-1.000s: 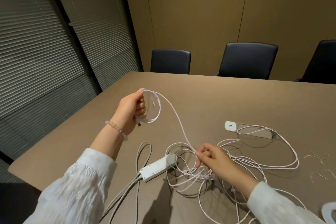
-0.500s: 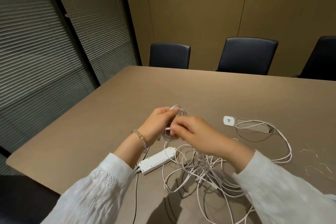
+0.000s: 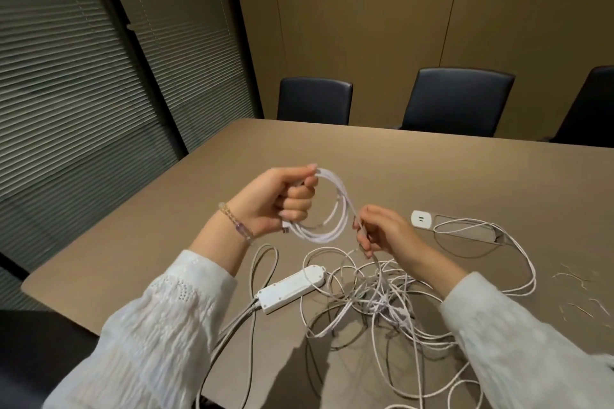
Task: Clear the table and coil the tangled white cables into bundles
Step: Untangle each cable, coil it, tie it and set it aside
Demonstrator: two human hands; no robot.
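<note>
Since half a second ago the hands are parting again: left hand [image 3: 282, 199] is lifting up toward 11 o'clock, right hand [image 3: 382, 232] is dropping back toward 3 o'clock of it. Left hand is gripping a coil [image 3: 327, 206] of white cable in a closed fist above the table [image 3: 432, 169], loops hanging out to its right. Right hand is pinching the loose cable strand [image 3: 367, 242] running down from that coil, fingers curled around it. Below the right hand, at 6 o'clock, the strand is feeding into the tangled white cables [image 3: 382, 299] lying on the table. White power strip [image 3: 292, 287] is lying at 9 o'clock of the tangle, touching it. Wall plug [image 3: 421, 218] is sitting at 2 o'clock of the tangle, near the right hand. Thin twist ties [image 3: 578, 292] are lying scattered at 3 o'clock, well apart. Dark chairs [image 3: 458, 100] are standing along the far edge.
</note>
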